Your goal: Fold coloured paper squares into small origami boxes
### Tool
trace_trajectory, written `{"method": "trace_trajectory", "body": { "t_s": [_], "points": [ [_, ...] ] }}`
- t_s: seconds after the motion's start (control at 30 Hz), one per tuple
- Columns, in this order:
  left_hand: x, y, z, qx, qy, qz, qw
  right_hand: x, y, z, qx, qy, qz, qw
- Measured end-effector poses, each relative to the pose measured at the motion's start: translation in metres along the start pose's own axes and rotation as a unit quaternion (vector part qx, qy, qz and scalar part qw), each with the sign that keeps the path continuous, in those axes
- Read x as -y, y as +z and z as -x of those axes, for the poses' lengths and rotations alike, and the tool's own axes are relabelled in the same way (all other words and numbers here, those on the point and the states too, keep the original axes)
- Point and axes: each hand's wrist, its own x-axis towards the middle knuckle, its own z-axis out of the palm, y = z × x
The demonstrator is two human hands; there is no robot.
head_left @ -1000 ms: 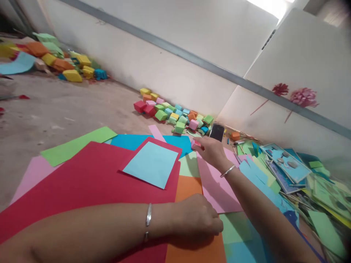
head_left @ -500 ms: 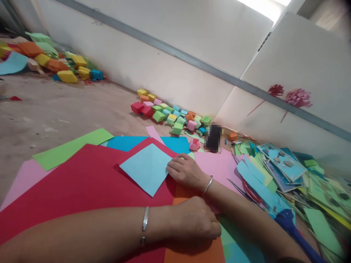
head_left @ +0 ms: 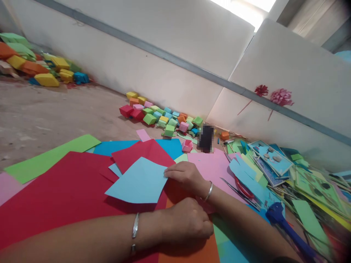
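Between the thumb and fingers of my right hand [head_left: 188, 177] is the right corner of a light blue square of paper [head_left: 137, 184], whose edges bend slightly. It overlaps a smaller red square of paper [head_left: 145, 151], and another light blue corner peeks out at its left. Both lie over a large red sheet [head_left: 65, 182]. My left hand [head_left: 189, 221] is curled closed above an orange sheet [head_left: 189, 248], its forearm crossing the red sheet. Its fingertips are turned away, so whatever they may hold is hidden.
Folded paper boxes [head_left: 159, 117] are heaped along the wall, with a bigger pile [head_left: 41, 65] at the far left. At right lie red-handled scissors [head_left: 242, 190], a dark blue tool [head_left: 287, 226], framed pictures [head_left: 270, 157] and paper scraps. A pink sheet [head_left: 205, 162] lies beyond my right hand.
The light blue square has come up off the red square and shifted toward me and left, uncovering more red. My right hand has come slightly nearer with it. The view has turned right.
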Motion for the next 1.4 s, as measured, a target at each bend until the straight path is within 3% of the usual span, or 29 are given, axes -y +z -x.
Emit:
{"method": "trace_trajectory", "body": {
  "t_s": [0.1, 0.2, 0.27, 0.4, 0.5, 0.6, 0.7, 0.8, 0.93, 1.0, 1.07, 1.2, 1.4],
  "points": [
    [-0.002, -0.002, 0.001, 0.020, -0.001, -0.006, 1.000, 0.005, -0.021, 0.019, -0.156, 0.024, -0.029, 0.987],
    [-0.004, -0.001, 0.003, 0.034, -0.010, -0.005, 0.999, 0.004, -0.040, 0.042, -0.204, 0.082, 0.014, 0.975],
    [-0.003, 0.000, 0.004, 0.027, -0.032, 0.022, 0.999, 0.002, -0.048, 0.058, -0.172, 0.112, 0.062, 0.977],
    [0.005, 0.003, 0.007, -0.009, -0.077, 0.078, 0.994, 0.004, -0.051, 0.080, -0.026, 0.122, 0.137, 0.983],
    [0.007, 0.003, 0.007, -0.049, -0.046, 0.079, 0.995, 0.012, -0.049, 0.088, 0.049, 0.097, 0.179, 0.978],
    [0.002, 0.003, 0.005, -0.133, 0.013, 0.045, 0.990, 0.016, -0.044, 0.094, 0.038, 0.097, 0.190, 0.976],
    [-0.006, 0.000, 0.002, -0.214, 0.013, -0.002, 0.977, 0.009, -0.037, 0.101, 0.016, 0.099, 0.159, 0.982],
    [-0.001, -0.007, -0.001, -0.242, -0.038, -0.005, 0.970, -0.001, -0.032, 0.108, 0.027, 0.099, 0.121, 0.987],
    [0.027, -0.014, 0.001, -0.253, -0.164, -0.055, 0.952, -0.006, -0.035, 0.110, 0.056, 0.104, 0.099, 0.988],
    [0.042, -0.014, 0.005, -0.216, -0.241, -0.118, 0.939, -0.005, -0.038, 0.109, 0.063, 0.089, 0.102, 0.989],
    [0.051, -0.012, 0.009, -0.134, -0.300, -0.170, 0.929, -0.002, -0.040, 0.109, 0.051, 0.081, 0.116, 0.989],
    [0.051, -0.006, 0.016, 0.016, -0.360, -0.236, 0.903, 0.000, -0.036, 0.108, 0.030, 0.076, 0.150, 0.985],
    [0.042, -0.005, 0.012, 0.080, -0.382, -0.250, 0.886, 0.001, -0.026, 0.107, 0.041, 0.102, 0.163, 0.980]
  ]
}}
